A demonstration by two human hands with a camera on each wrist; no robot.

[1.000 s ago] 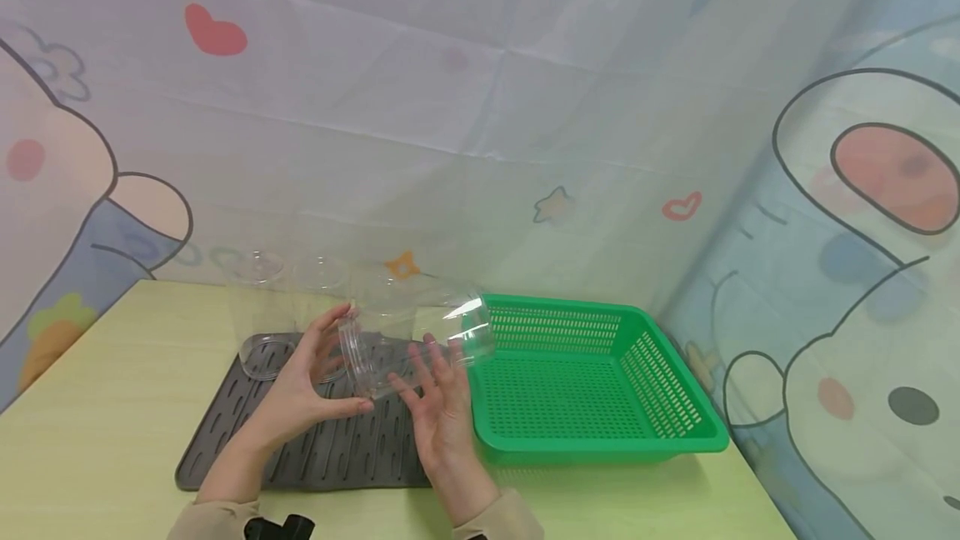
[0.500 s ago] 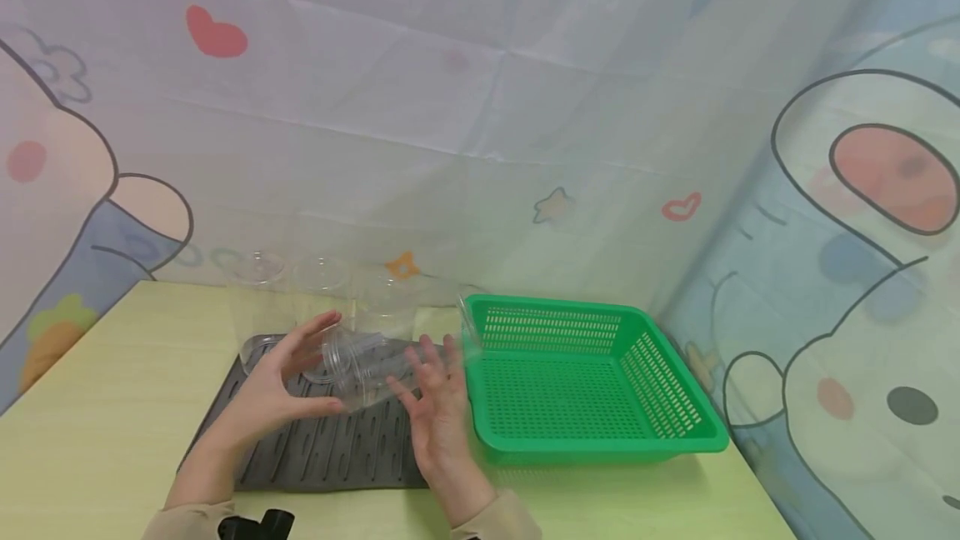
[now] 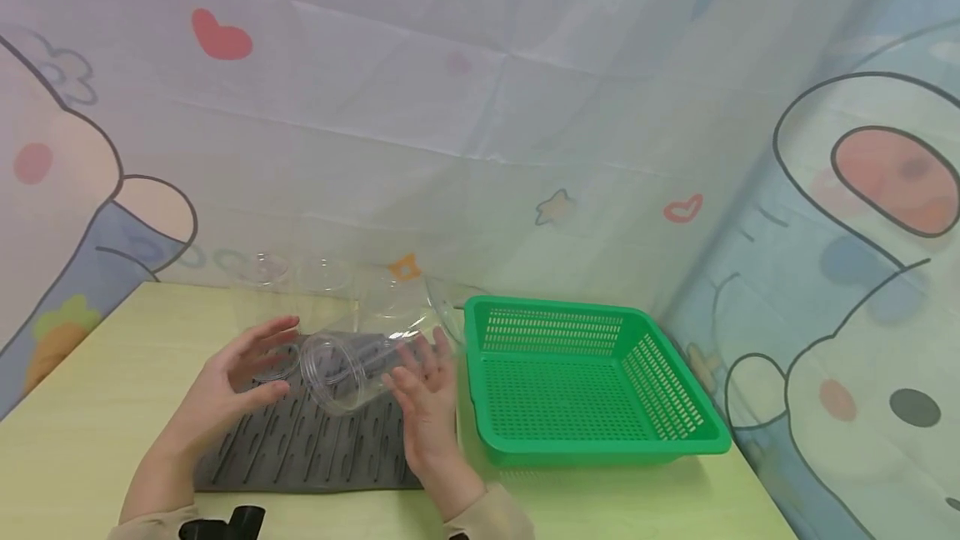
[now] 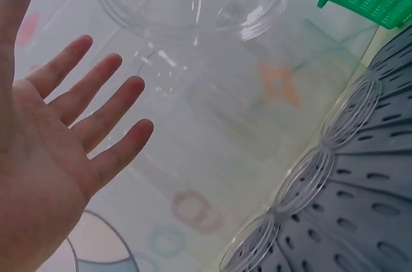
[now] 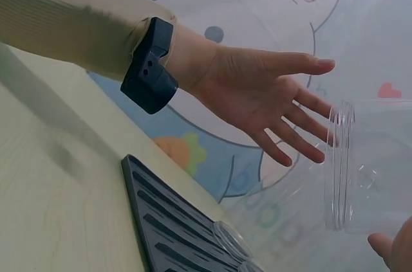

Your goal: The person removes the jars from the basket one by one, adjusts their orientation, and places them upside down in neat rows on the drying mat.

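A large clear jar (image 3: pixel 367 365) lies tilted in the air above the grey ribbed mat (image 3: pixel 300 457), its threaded mouth toward the left and front. My right hand (image 3: pixel 431 411) holds it from the right and below, fingers spread against its side; the thumb's place is unclear. To the left of the mouth, my left hand (image 3: pixel 232 377) has its fingers loosely extended and nothing in it. In the left wrist view, a gap shows between the left hand (image 4: pixel 71 117) and the jar (image 4: pixel 193 2). The right wrist view shows the jar (image 5: pixel 380 163) at the right edge.
Several more clear jars (image 3: pixel 322 273) stand in a row along the back of the mat, hard to see against the wall. A green slotted basket (image 3: pixel 600 448) sits on the pale table to the right. A printed cloth (image 3: pixel 480 107) hangs behind.
The left hand has come away from the jar's mouth and moved left. The jar has swung so its mouth faces more toward the front left, while the right hand has barely shifted.
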